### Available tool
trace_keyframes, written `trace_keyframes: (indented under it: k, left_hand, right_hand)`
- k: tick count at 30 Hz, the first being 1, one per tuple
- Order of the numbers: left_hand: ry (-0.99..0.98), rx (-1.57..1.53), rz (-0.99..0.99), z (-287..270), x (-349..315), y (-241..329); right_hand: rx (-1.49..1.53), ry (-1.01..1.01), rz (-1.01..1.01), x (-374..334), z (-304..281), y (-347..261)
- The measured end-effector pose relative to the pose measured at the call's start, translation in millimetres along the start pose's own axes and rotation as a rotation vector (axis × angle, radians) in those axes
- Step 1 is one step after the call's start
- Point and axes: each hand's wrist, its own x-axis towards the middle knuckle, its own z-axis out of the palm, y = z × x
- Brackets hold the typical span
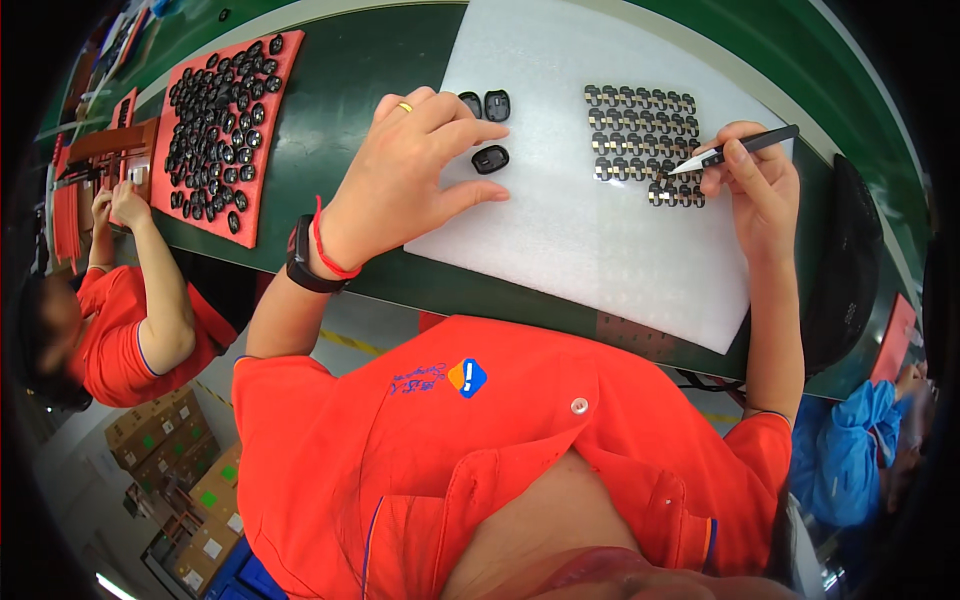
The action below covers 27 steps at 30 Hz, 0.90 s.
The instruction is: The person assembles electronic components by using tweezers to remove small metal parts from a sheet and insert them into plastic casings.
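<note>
fingers [470, 135] of the left hand [400, 170] are spread wide, thumb well away from the forefinger, with a black oval housing [490, 159] lying just beyond the gap between them. whether the skin touches it, i cannot tell. two more black housings [497, 106] sit side by side just above, the outer one partly hidden by the hand. the right hand [765, 190] has its fingers closed around a slim tool [770, 139], black at the back and pale toward its point, which slants down to the left. its tip is at the lower part of a block of small black and metallic parts [628, 97], set out in neat rows, the lowest row shorter; contact there is too small to make out. housings and parts lie on a white sheet [550, 240] over a dark green worktop [380, 60]. to the left, a pink pad [268, 150] carries a crowd of black pieces [245, 120]. beyond it, a co-worker in a red shirt [135, 345] has both hands near a brown block [112, 142].
</note>
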Motion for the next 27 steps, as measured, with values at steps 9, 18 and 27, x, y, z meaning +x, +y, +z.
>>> trace_keyframes:
  k: [9,18,27]
  left_hand:
    - [0.047,-0.153,-0.086,35.3,8.5,27.9]
    - [-0.157,-0.426,-0.037,30.1,8.7,19.5]
    - [-0.051,-0.488,-0.254,35.3,12.5,30.7]
  right_hand:
    - [-0.07,-0.013,0.1,0.7,42.2,-13.1]
    - [-0.018,0.02,0.16,1.4,77.1,-4.6]
    - [-0.027,0.009,0.155,-3.9,76.8,4.0]
